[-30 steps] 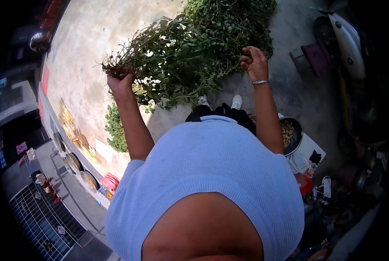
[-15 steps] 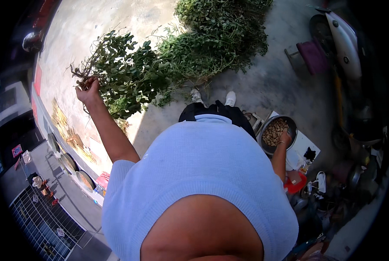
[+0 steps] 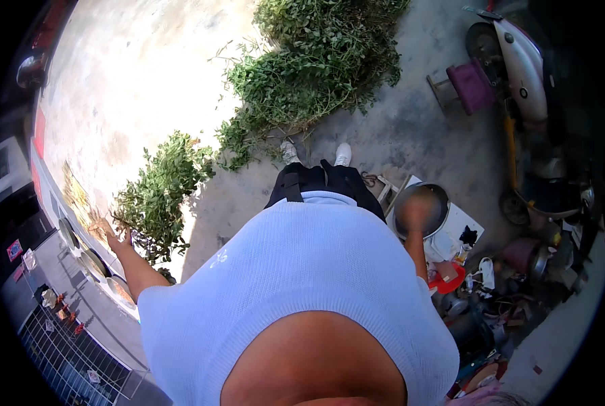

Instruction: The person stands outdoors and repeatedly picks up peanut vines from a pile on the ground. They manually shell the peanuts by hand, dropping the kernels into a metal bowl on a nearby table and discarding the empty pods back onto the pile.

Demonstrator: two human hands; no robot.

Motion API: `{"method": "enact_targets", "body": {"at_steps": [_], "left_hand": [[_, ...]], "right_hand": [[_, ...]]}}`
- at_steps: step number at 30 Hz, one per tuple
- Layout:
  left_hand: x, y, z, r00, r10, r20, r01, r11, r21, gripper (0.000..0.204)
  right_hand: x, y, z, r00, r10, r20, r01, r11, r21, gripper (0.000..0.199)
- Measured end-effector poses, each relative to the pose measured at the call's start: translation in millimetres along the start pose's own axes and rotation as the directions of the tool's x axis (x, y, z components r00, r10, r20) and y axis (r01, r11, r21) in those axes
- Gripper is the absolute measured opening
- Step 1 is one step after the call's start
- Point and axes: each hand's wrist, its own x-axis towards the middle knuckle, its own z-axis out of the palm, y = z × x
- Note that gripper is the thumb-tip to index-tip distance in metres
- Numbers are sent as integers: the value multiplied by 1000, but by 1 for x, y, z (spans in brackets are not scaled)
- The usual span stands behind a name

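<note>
My left hand (image 3: 120,242) is at the left with its fingers apart, holding nothing that I can see. Just beyond it is a bundle of leafy green plants (image 3: 170,179), in the sun by the shadow's edge. On the right, my right hand (image 3: 417,211) is smeared by motion over a dark round basin (image 3: 443,203), so its fingers cannot be made out. The hand and blur hide most of what the basin holds. The basin rests on a white board (image 3: 461,229).
A large heap of green plants (image 3: 309,74) lies ahead of my white shoes (image 3: 343,154). At the right stand a purple-seated stool (image 3: 474,88) and a scooter (image 3: 522,71). A red basin (image 3: 449,277) and mixed clutter sit nearer. Round trays (image 3: 94,262) line the left side.
My left hand has let go of the plant bundle and moved down and back; the bundle is now lower. My right hand, earlier on the peanuts in the basin, is now blurred above it.
</note>
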Motion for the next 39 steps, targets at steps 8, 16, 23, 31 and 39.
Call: {"method": "enact_targets", "body": {"at_steps": [8, 16, 23, 31, 39], "left_hand": [[68, -134, -18, 970, -123, -210, 200, 897, 395, 31], [-17, -448, 151, 777, -379, 502, -366, 377, 851, 19], [-116, -615, 307, 252, -511, 822, -939, 77, 335, 19], [-126, -731, 386, 301, -743, 598, -924, -383, -10, 35], [-126, -645, 400, 95, -881, 464, -957, -209, -202, 32]], "right_hand": [[-2, -79, 83, 968, 118, 221, -112, 993, -38, 14], [-51, -130, 156, 925, -32, 379, 70, 994, -85, 15], [-44, -104, 190, 956, 53, 287, -40, 998, -50, 13], [1, -46, 182, 992, 89, 84, -82, 994, -73, 14], [-30, -61, 178, 988, 39, 149, -29, 997, -67, 12]]}}
